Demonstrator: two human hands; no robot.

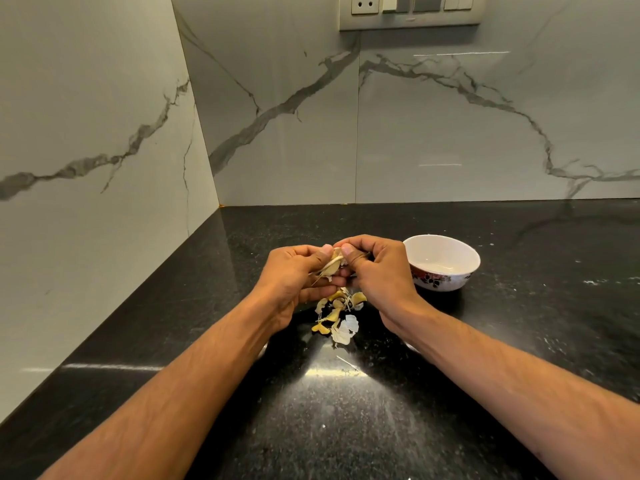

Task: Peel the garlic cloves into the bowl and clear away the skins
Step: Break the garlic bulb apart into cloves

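Both hands meet above the middle of the bench, raised off its surface. The left hand [294, 271] has its fingers curled under a pale cream garlic clove [331, 266], thumb pressed on the clove's top; thin strands of skin hang from the clove's lower end. The right hand [375, 268] has its fingers curled inward, thumb tip pinching the same clove at its right side. Both hands thus grip the one clove, thumbs nearly touching each other.

Directly beneath the hands, on the black speckled stone bench [450, 393], lies a loose heap of yellowish and white papery garlic skins [337, 315], spreading toward the near edge. One thin separate sliver of skin [347, 363] lies apart from the heap, nearer the front edge.

To the right of the right hand, close beside it, stands a white round ceramic bowl with a dark red floral pattern on its outer wall [446, 277], upright on the bench. Its interior appears white; contents cannot be told.

Behind the bench rise grey-veined white marble wall panels [450, 126], meeting at the back left corner. A switch and socket plate [410, 12] sits high on the back wall.
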